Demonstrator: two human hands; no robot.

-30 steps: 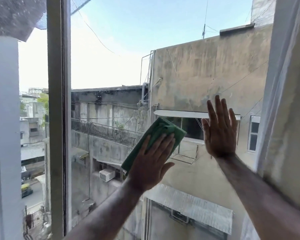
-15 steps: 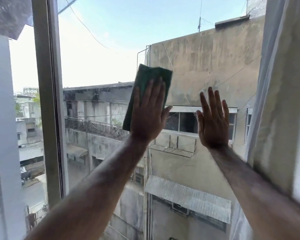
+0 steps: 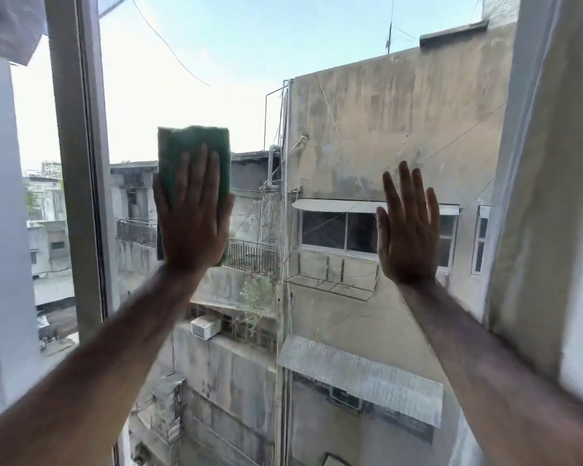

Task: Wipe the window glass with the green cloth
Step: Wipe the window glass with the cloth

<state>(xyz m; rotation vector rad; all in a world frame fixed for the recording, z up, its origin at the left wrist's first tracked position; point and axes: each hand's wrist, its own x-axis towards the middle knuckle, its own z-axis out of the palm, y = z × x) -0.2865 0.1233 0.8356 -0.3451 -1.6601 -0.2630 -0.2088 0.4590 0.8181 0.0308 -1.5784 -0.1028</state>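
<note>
The window glass point(image 3: 334, 105) fills the middle of the view, with buildings and sky behind it. My left hand point(image 3: 192, 216) lies flat against the pane and presses the folded green cloth point(image 3: 189, 146) onto it. The cloth's top half sticks out above my fingers; the rest is hidden under my palm. My right hand point(image 3: 406, 230) rests flat on the glass further right, fingers spread, holding nothing. Both arms reach up from the bottom corners.
A grey vertical window frame point(image 3: 78, 156) stands just left of the cloth. A white curtain point(image 3: 546, 196) hangs along the right edge, close to my right arm. Beyond the frame on the left is another pane.
My left hand swept the cloth up and then leftward across the glass, toward the frame. The cloth turned from slanted to upright. My right hand stayed flat on the pane.
</note>
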